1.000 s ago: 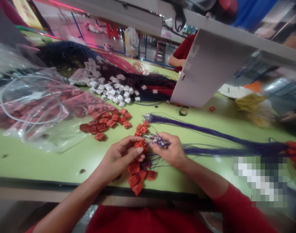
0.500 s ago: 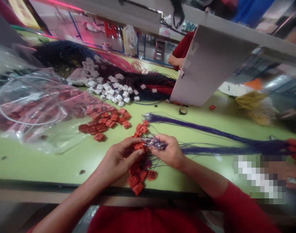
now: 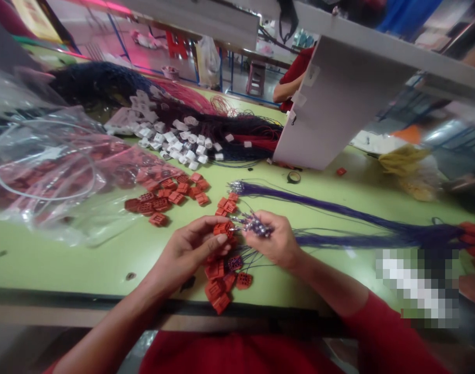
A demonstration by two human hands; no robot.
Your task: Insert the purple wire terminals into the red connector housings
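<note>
Lifted slightly since the earlier frame, my left hand [image 3: 190,252] now shows more of the red plastic connector housing [image 3: 224,229], pinched between thumb and fingertips. My right hand [image 3: 274,239] has risen a little too, its fingers closed on a bunch of purple wires [image 3: 256,225] with silver crimped ends. Those ends point at the housing and sit just beside it; I cannot tell whether any have entered it. Below my hands, a heap of loose red housings [image 3: 216,270] lies on the green surface [image 3: 66,265], one with purple wires [image 3: 234,263] already in it. More red housings [image 3: 159,195] spill from a clear plastic bag [image 3: 46,171] to my left. A long bundle of purple wires [image 3: 357,221] stretches off to my right. Farther away, white connectors [image 3: 175,140] lie among dark wires [image 3: 100,83], next to a white board [image 3: 334,104], with a roll of tape [image 3: 294,177] near its foot. Beyond the board sits a person in a red sleeve [image 3: 295,78]
</note>
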